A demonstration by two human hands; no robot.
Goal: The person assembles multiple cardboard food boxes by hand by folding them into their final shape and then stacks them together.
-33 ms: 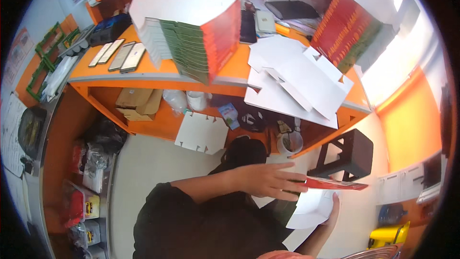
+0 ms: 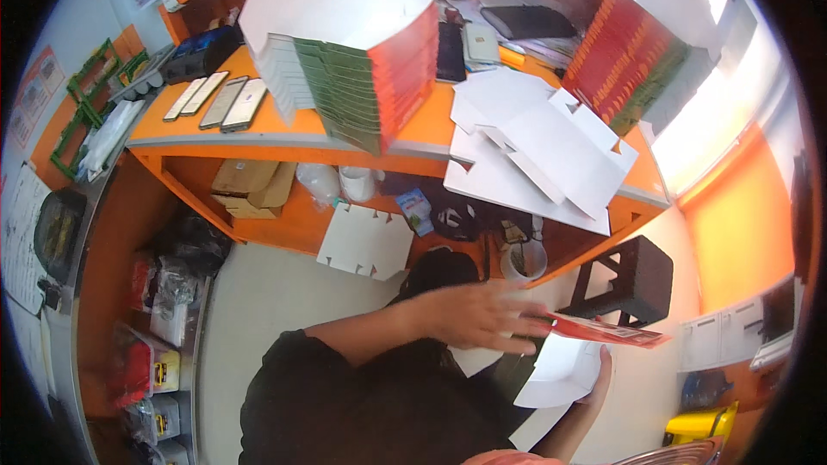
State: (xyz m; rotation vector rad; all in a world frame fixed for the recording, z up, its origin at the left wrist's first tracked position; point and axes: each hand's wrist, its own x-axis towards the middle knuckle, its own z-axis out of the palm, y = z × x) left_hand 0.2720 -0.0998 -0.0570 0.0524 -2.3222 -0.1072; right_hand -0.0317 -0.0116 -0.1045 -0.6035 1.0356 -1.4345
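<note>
A partly folded cardboard box (image 2: pixel 560 370), white inside with a red printed panel (image 2: pixel 607 330) along its top, is held in front of me at the lower right. My right hand (image 2: pixel 598 377) grips the box from its right side, with the thumb up along the white wall and the other fingers hidden. My left hand (image 2: pixel 469 317) reaches across from the left, fingers stretched out and somewhat blurred, their tips at the left end of the red panel. Whether they touch it I cannot tell.
The orange table (image 2: pixel 413 125) ahead bears a stack of nested red-and-green boxes (image 2: pixel 345 90), a second stack (image 2: pixel 624 56), flat white cardboard sheets (image 2: pixel 534 146) and several phones (image 2: pixel 224 105). A dark stool (image 2: pixel 624 280) stands at the right. Shelves with bins (image 2: pixel 151 370) line the left.
My left hand's fingers have shifted a little and blur more. The red panel sits slightly farther right. The whole view has moved slightly.
</note>
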